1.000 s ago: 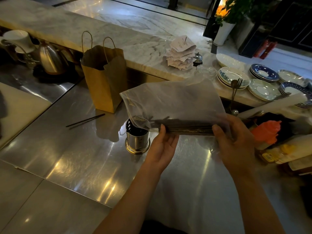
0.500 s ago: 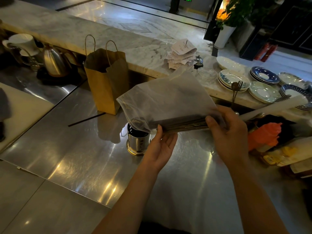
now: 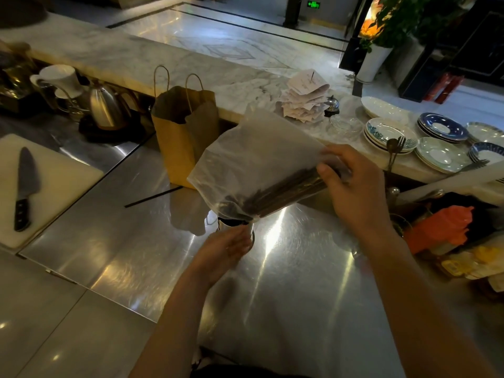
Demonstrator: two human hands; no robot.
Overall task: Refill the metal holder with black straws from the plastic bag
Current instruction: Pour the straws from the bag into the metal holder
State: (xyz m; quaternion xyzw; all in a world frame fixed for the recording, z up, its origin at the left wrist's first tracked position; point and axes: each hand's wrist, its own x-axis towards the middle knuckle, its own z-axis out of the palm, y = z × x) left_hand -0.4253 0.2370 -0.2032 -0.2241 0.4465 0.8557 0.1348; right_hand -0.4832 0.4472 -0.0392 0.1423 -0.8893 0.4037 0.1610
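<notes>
Pinches bag high end with right hand, straws inside slanting down to holder | cups holder with left hand | risk: may spill past narrow rim if tipped fast, may snag in limp plastic, may knock holder over | stray straw lying on counter

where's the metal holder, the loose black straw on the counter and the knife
metal holder (image 3: pixel 240 226): head view, upper wall just below the rim
loose black straw (image 3: pixel 154 196): head view, middle of its length
knife (image 3: pixel 26 184): head view, lower part of the blade
</notes>
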